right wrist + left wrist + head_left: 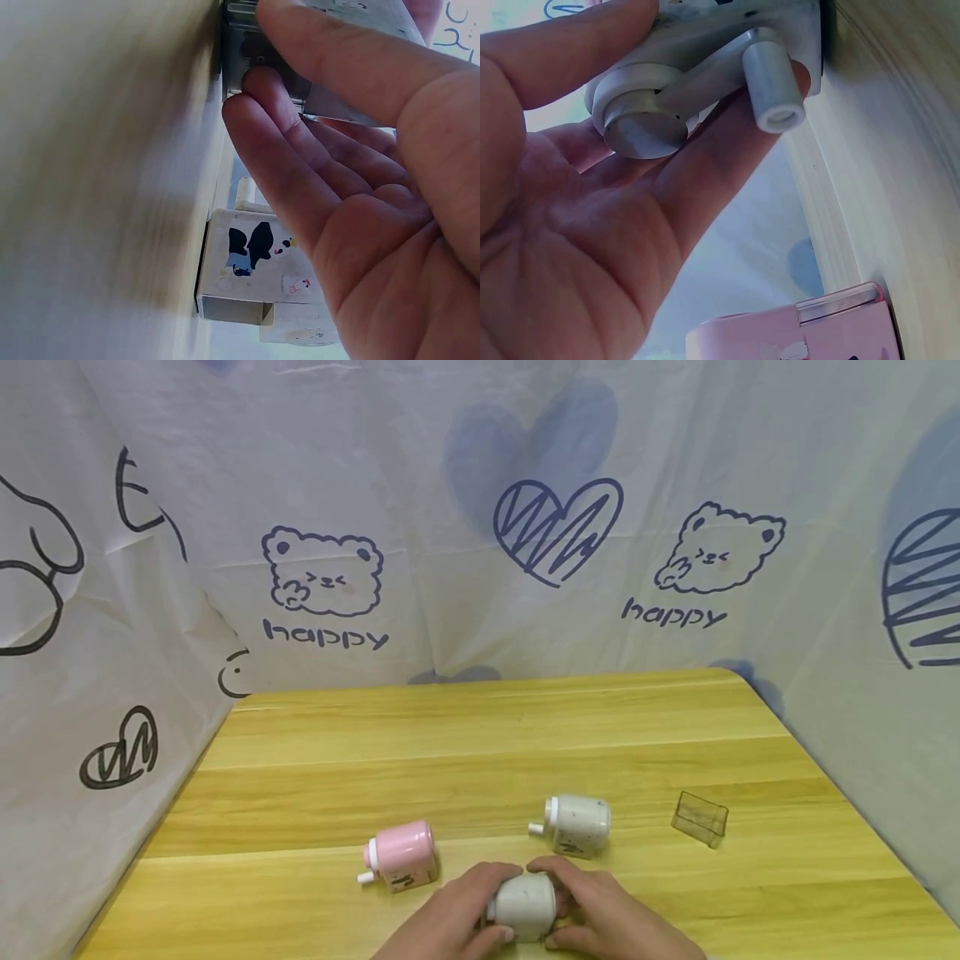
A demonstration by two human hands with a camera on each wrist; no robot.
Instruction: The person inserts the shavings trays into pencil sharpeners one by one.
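A greyish-white crank pencil sharpener [525, 903] is held between both hands near the front of the table. My left hand [459, 912] grips its crank end; in the left wrist view the white crank handle [772, 88] juts out between thumb and fingers. My right hand [603, 910] holds the opposite end, its thumb on one side and fingers on the other. In the right wrist view a clear drawer [259, 54] shows at the sharpener's base, partly covered by the fingertips. Just behind the hands lies a second off-white sharpener [583, 825] with printed figures.
To the left lies a pink crank sharpener [405, 853], its handle pointing left. A loose transparent drawer [701, 820] rests on the right of the wood-grain table [480, 735]. White curtains [420, 485] with drawn bears and hearts hang behind and at both sides.
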